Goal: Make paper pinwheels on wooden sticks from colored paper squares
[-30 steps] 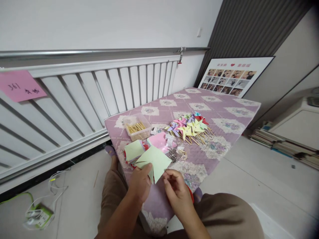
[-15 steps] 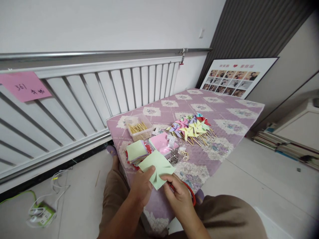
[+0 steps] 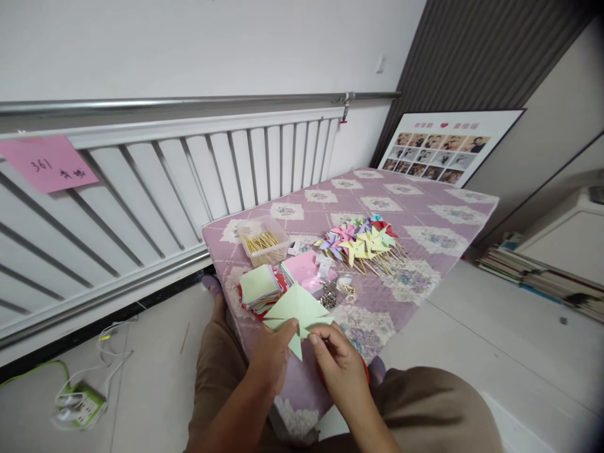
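Note:
A light green paper square (image 3: pixel 295 303), slit in from its corners, is held up over the near end of the table. My left hand (image 3: pixel 276 352) grips it with the thumb pressed on top near the middle. My right hand (image 3: pixel 337 355) pinches one cut flap on the right side between thumb and fingers. Behind the right hand a red curved handle (image 3: pixel 364 370) shows in part; the rest of it is hidden. Just beyond the sheet lie a stack of coloured paper squares (image 3: pixel 259 286) and pink paper (image 3: pixel 304 269) in clear wrapping.
A clear plastic box (image 3: pixel 265 242) holds thin wooden sticks. Several finished pinwheels (image 3: pixel 363 242) lie in a pile on the floral cloth (image 3: pixel 415 277). Small metal pins (image 3: pixel 328 294) and a small round container (image 3: pixel 346 288) sit near the paper. A radiator (image 3: pixel 264 163) runs along the wall.
The paper has turned slightly, and its slits now stand open. My right hand has shifted to pinch a flap on the right. The red handle has dropped lower and shows less.

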Tool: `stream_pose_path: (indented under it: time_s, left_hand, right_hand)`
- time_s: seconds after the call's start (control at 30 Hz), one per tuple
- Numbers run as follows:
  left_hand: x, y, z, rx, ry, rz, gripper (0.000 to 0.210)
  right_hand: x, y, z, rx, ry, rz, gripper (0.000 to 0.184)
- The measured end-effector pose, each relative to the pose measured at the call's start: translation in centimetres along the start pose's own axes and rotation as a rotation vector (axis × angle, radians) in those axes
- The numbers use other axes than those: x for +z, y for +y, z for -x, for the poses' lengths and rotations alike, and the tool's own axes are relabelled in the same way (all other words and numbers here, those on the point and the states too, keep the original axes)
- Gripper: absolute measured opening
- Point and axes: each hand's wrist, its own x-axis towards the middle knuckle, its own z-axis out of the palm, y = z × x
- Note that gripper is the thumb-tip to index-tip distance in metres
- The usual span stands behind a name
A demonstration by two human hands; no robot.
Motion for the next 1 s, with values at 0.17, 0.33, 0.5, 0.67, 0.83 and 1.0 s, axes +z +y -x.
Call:
stream_pose_path:
  time_s: [0.17,0.33,0.5,0.67,0.83,1.0]
  left_hand:
    - [-0.2,-0.3,0.1,0.04,0.036,-0.097,0.027]
    - [-0.4,-0.3,0.3,0.03,0.024,-0.132,0.019]
    - [-0.8,-0.8,0.2,0.003,0.042,-0.18,0.015]
    - [-0.8,-1.1,0.1,0.018,0.049,-0.188,0.014]
    - [-0.8,-1.2,0.2,0.023,0.055,-0.198,0.013]
    - [-0.8,-1.4,0.1,0.042,0.073,-0.245,0.017]
  right_hand:
    - [0.3,0.1,0.0,0.088,0.036,-0.049,0.017]
    - [0.5,0.1,-0.1,0.109,0.072,-0.037,0.02]
    - [0.6,0.1,-0.2,0.11,0.092,-0.031,0.02]
    - [0.6,0.0,-0.3,0.122,0.085,-0.026,0.021]
    - [0.7,-0.1,-0.3,0.109,0.1,-0.018,0.021]
    - [0.9,0.1,-0.1,0.093,0.097,-0.023,0.022]
